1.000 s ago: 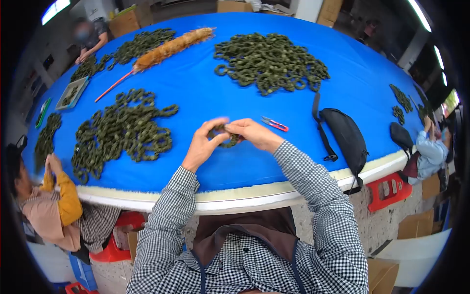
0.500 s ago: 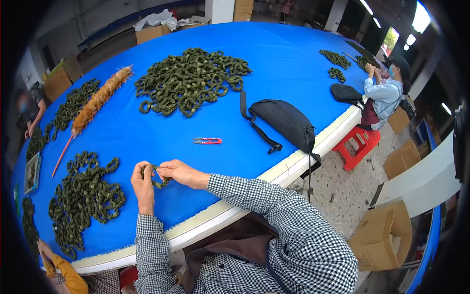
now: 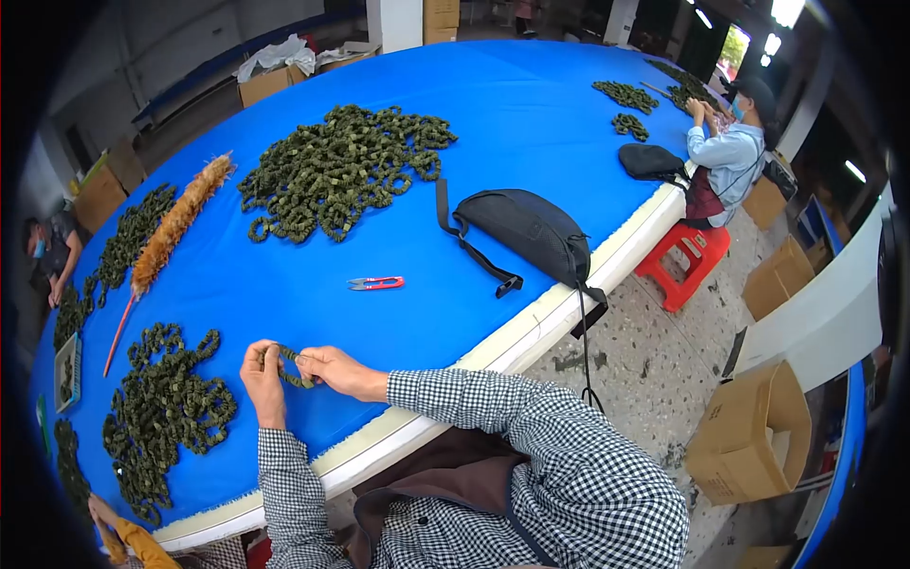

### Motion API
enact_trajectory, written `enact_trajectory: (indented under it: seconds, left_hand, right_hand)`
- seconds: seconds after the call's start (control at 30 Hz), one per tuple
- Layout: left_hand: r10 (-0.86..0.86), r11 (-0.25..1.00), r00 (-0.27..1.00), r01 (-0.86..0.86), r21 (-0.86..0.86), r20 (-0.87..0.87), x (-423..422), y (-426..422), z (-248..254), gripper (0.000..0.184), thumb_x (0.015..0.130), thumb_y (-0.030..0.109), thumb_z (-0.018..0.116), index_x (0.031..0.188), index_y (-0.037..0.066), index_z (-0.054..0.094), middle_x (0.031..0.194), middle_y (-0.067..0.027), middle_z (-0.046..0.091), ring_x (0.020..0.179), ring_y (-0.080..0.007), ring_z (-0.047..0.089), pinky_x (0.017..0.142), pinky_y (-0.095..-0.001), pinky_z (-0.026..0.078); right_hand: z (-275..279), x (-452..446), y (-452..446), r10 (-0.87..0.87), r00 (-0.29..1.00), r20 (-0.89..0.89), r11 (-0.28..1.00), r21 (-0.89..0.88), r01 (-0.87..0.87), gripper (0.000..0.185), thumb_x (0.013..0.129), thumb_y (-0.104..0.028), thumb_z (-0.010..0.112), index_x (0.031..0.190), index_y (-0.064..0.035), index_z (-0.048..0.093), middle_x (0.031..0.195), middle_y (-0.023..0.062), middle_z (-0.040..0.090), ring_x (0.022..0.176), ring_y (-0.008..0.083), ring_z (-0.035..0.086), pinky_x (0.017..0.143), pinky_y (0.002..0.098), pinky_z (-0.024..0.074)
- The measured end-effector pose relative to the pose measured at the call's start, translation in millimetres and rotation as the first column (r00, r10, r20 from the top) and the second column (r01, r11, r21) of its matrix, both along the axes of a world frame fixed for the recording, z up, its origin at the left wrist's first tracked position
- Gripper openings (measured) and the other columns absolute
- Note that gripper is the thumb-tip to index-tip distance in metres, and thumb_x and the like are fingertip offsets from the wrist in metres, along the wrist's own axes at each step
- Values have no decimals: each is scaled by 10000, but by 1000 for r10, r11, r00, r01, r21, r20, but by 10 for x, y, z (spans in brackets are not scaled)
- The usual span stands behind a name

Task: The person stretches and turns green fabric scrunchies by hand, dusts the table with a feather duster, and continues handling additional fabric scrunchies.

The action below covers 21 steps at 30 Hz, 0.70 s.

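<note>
My left hand (image 3: 263,381) is closed, its thumb and fingers gripping one side of a dark green scrunchie (image 3: 297,381), a small gathered ring. From the other side my right hand (image 3: 334,368) pinches the same ring, so it hangs between the two above the blue cloth. Part of the ring is hidden by my fingers. To the left of my hands lies a pile of similar scrunchies (image 3: 171,408), and beyond them sits a larger heap (image 3: 341,166). Red-handled thread snips (image 3: 376,283) rest on the cloth ahead of my right hand.
A black waist bag (image 3: 526,232) with a strap lies near the edge of the blue-covered table (image 3: 531,104). A feather duster (image 3: 180,223) and a small tray (image 3: 67,372) are at left. Co-workers sit around, one (image 3: 730,152) beside a red stool (image 3: 684,264). Cardboard boxes (image 3: 749,431) stand right.
The view has shifted slightly, so the table's contents appear further left. Both my hands keep hold of the scrunchie, and more of its ring shows between them.
</note>
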<state>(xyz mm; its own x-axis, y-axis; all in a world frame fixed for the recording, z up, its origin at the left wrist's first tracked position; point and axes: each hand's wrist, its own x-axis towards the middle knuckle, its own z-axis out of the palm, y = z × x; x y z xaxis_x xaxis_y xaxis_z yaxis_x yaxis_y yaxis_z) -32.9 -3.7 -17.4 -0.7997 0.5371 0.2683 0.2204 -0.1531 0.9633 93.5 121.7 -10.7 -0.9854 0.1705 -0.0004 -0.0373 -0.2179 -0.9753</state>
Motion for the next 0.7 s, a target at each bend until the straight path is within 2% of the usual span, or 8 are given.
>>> enact_trajectory:
  seconds: [0.13, 0.23, 0.3, 0.37, 0.43, 0.5, 0.63, 0.7]
  left_hand:
    - [-56, 998, 995, 58, 30, -84, 227, 62, 163, 78, 891, 39, 575, 962, 33, 606, 781, -19, 593, 661, -87, 518, 615, -205, 437]
    - [-54, 996, 989, 44, -72, -139, 371, 114, 213, 80, 881, 40, 570, 950, 39, 610, 807, -26, 598, 675, -96, 520, 622, -215, 437]
    - [-76, 982, 959, 24, -188, -272, 370, 108, 201, 103, 859, 31, 566, 949, 46, 615, 835, -33, 607, 679, -110, 521, 633, -230, 443]
    - [6, 991, 936, -53, -125, -351, 452, 179, 233, 116, 843, 29, 570, 948, 53, 614, 833, -36, 626, 675, -124, 536, 628, -246, 453]
    - [10, 983, 959, -62, -174, -285, 477, 151, 238, 106, 847, 25, 581, 945, 53, 609, 855, -54, 638, 677, -124, 557, 626, -251, 466]
    - [43, 983, 977, -78, -165, -208, 459, 96, 247, 91, 860, 29, 577, 944, 50, 606, 839, -50, 630, 661, -110, 544, 613, -234, 460]
    - [-8, 999, 986, 2, -40, -164, 403, 198, 120, 80, 901, 25, 544, 966, 44, 586, 808, -24, 590, 662, -87, 517, 609, -211, 455]
    - [-19, 1000, 993, 20, 9, -116, 410, 244, 128, 71, 900, 30, 547, 955, 42, 590, 798, -22, 591, 659, -86, 517, 607, -211, 454]
  right_hand:
    - [13, 55, 129, 17, 1000, 21, 988, -154, -13, 293, 990, -361, 475, 822, -136, 558, 734, -12, 486, 704, 79, 443, 642, 202, 362]
    - [73, 110, 225, 25, 994, 104, 975, -223, -1, 254, 970, -334, 507, 820, -136, 560, 748, -10, 491, 696, 74, 437, 623, 193, 359]
    - [121, 171, 236, -21, 999, 31, 992, -125, 24, 219, 953, -298, 519, 828, -126, 572, 776, -5, 516, 700, 71, 445, 622, 199, 375]
    - [114, 160, 186, -61, 996, 62, 989, -131, 69, 202, 950, -272, 513, 875, -109, 605, 804, -6, 551, 700, 72, 461, 652, 199, 393]
    - [144, 152, 124, -81, 993, 80, 968, -229, 98, 198, 955, -266, 518, 910, -101, 618, 833, -4, 581, 703, 75, 473, 664, 192, 395]
    - [160, 85, 46, -28, 998, 63, 974, -222, 42, 217, 958, -262, 517, 872, -91, 618, 829, 6, 608, 722, 79, 486, 660, 213, 403]
    - [121, 102, 95, -126, 990, -62, 950, 279, 138, 240, 947, -237, 515, 794, -79, 611, 747, 10, 602, 705, 106, 481, 649, 248, 405]
    - [201, 122, 122, -134, 985, -104, 914, 372, 164, 244, 943, -227, 512, 776, -76, 606, 726, 12, 594, 698, 113, 477, 645, 254, 404]
